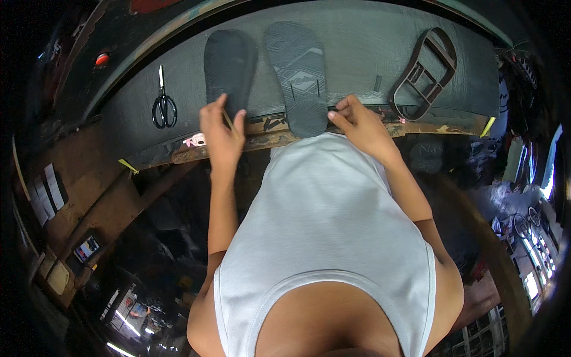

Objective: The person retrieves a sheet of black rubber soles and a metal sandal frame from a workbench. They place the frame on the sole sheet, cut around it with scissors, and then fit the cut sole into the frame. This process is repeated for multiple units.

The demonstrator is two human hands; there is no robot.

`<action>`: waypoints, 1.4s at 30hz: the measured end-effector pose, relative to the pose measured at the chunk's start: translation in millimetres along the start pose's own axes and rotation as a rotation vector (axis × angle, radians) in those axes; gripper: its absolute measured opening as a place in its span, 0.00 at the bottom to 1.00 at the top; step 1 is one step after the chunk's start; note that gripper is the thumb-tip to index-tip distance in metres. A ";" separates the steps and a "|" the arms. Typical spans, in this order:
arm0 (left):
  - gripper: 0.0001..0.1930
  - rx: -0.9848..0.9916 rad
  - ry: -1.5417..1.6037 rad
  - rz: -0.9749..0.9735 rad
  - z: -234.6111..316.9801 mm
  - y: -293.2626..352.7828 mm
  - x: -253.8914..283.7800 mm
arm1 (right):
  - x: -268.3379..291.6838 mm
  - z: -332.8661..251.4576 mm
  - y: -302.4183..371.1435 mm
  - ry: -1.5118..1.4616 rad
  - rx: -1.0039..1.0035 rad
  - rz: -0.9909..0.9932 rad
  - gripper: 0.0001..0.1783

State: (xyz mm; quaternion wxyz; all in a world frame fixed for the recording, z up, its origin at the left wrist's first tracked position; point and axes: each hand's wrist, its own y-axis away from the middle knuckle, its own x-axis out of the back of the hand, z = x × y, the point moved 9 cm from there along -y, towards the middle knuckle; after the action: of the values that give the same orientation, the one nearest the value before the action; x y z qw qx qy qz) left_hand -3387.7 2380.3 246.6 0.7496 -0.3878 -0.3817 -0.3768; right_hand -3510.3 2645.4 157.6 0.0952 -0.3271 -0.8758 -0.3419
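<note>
Two dark shoe soles lie side by side on the dark bench top. The left one is a plain dark sole [225,62]; the other is a patterned grey sole [300,98] with a light emblem and two short dark lines, its near end over the bench edge. My left hand [222,131] is at the near end of the plain sole, with a thin tan stick [229,122] between thumb and fingers. Beside the patterned sole's near right edge is my right hand [364,128], its fingers curled and thumb close to the index finger. What they pinch, if anything, is too small to make out.
Black-handled scissors [163,102] lie at the left of the bench. A brown sole-shaped metal cutting die [424,76] rests at the right, near a small dark strip [377,83]. Small dark scraps [274,124] lie on the worn wooden front edge [257,140].
</note>
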 end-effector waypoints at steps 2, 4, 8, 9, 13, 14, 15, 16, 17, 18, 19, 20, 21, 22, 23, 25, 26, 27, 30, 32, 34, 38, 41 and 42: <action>0.16 0.005 0.109 -0.033 11.3 5.2 -16.3 | -10.7 7.1 0.6 -0.031 -0.033 -0.022 0.29; 0.14 0.010 0.386 -0.012 28.1 7.0 -28.9 | -21.3 10.0 -2.4 -0.096 -0.039 -0.005 0.31; 0.06 0.246 0.899 -0.092 47.5 -0.4 -83.6 | -35.6 13.1 -15.6 -0.249 -0.051 -0.021 0.33; 0.10 0.203 0.899 -0.151 55.6 -6.1 -94.6 | -38.2 13.2 -17.4 -0.291 -0.058 -0.043 0.33; 0.13 -0.008 0.688 -0.061 71.5 -21.0 -101.3 | -36.5 9.3 -19.8 -0.273 -0.037 -0.067 0.30; 0.13 0.022 0.706 -0.066 69.0 -21.6 -104.4 | -36.0 8.5 -19.7 -0.287 -0.034 -0.071 0.30; 0.13 0.040 0.694 -0.081 66.9 -23.5 -107.9 | -36.8 8.5 -19.6 -0.302 -0.039 -0.085 0.30; 0.13 0.056 0.688 -0.095 65.6 -23.8 -109.6 | -35.9 8.2 -19.6 -0.298 -0.033 -0.080 0.29; 0.12 0.072 0.679 -0.109 64.6 -24.4 -111.2 | -36.3 8.2 -19.9 -0.293 -0.030 -0.085 0.29; 0.11 0.073 0.648 -0.131 65.0 -25.0 -112.6 | -36.6 8.5 -20.3 -0.286 -0.030 -0.089 0.29; 0.11 0.068 0.639 -0.144 66.2 -25.4 -112.8 | -37.0 8.5 -20.5 -0.287 -0.025 -0.092 0.29; 0.11 0.065 0.630 -0.157 67.1 -26.2 -113.0 | -37.4 9.0 -20.9 -0.285 -0.025 -0.093 0.29; 0.11 0.060 0.622 -0.161 68.0 -26.7 -112.2 | -37.9 9.8 -21.0 -0.279 -0.029 -0.097 0.29; 0.11 0.041 0.615 -0.152 69.6 -27.6 -110.3 | -38.2 10.2 -21.1 -0.282 -0.028 -0.097 0.29; 0.11 0.017 0.610 -0.133 71.1 -28.3 -107.5 | -38.4 10.8 -21.1 -0.281 -0.031 -0.096 0.29; 0.11 0.002 0.604 -0.121 71.9 -29.2 -105.3 | -38.0 11.6 -20.8 -0.290 -0.038 -0.085 0.29; 0.11 0.010 0.602 -0.129 71.2 -29.4 -105.9 | -37.1 11.9 -20.7 -0.300 -0.041 -0.073 0.29; 0.11 0.008 0.606 -0.131 71.1 -29.6 -106.0 | -36.6 12.6 -20.6 -0.310 -0.048 -0.064 0.30; 0.11 -0.058 0.594 -0.139 75.1 -29.8 -104.8 | -36.7 11.8 -21.0 -0.305 -0.033 -0.067 0.29; 0.11 0.115 0.684 -0.221 61.2 -26.5 -113.8 | -37.9 12.1 -21.5 -0.316 -0.026 -0.081 0.30; 0.09 0.261 0.781 -0.199 46.6 -21.5 -111.8 | -39.1 11.6 -21.9 -0.357 -0.010 -0.103 0.30; 0.07 0.446 0.767 -0.151 21.8 -6.4 -96.1 | -45.2 8.4 -21.6 -0.578 0.013 -0.205 0.32; 0.24 0.495 0.705 -0.224 13.1 1.0 -89.7 | -48.7 0.7 -20.3 -0.659 0.096 -0.252 0.33; 0.25 0.505 0.709 -0.218 11.4 1.7 -86.1 | -48.9 -2.6 -19.9 -0.661 0.140 -0.246 0.33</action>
State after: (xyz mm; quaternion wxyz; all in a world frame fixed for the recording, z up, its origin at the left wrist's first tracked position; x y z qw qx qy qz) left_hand -3425.9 2414.1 176.3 0.8612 0.0028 -0.2199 -0.4582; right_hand -3485.6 2607.8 129.8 -0.2128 -0.3048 -0.9134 -0.1659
